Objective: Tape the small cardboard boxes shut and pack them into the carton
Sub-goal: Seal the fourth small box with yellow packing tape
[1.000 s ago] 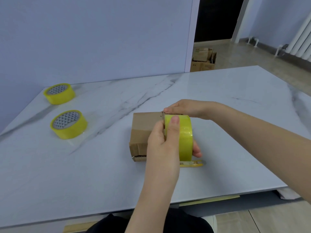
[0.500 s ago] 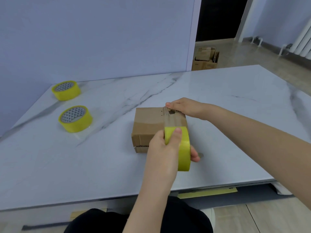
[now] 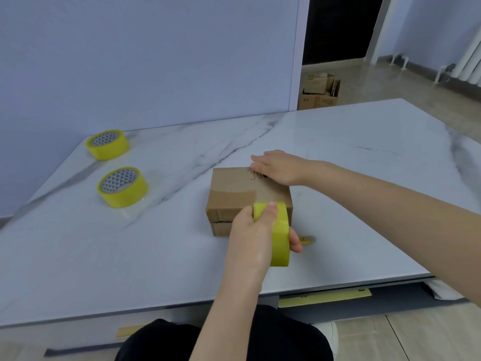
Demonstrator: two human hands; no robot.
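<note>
A small brown cardboard box [image 3: 234, 194] lies on the white marble table [image 3: 364, 204] in the middle. My left hand [image 3: 251, 235] grips a yellow tape roll [image 3: 279, 235] upright at the box's near right edge, thumb on top of the roll. A clear strip of tape runs from the roll across the box's top to its far edge. My right hand [image 3: 278, 166] lies flat with straight fingers on the far right corner of the box, pressing the tape end down.
Two more yellow tape rolls lie flat at the left, one near [image 3: 122, 187] and one farther back [image 3: 108, 144]. A small yellow object [image 3: 308, 239] peeks out behind my left hand. Open cartons [image 3: 320, 91] stand on the floor beyond the table.
My left hand has pulled the roll toward me, from the box's far edge over its top to the near edge, laying tape. My right hand flattened on the far corner.
</note>
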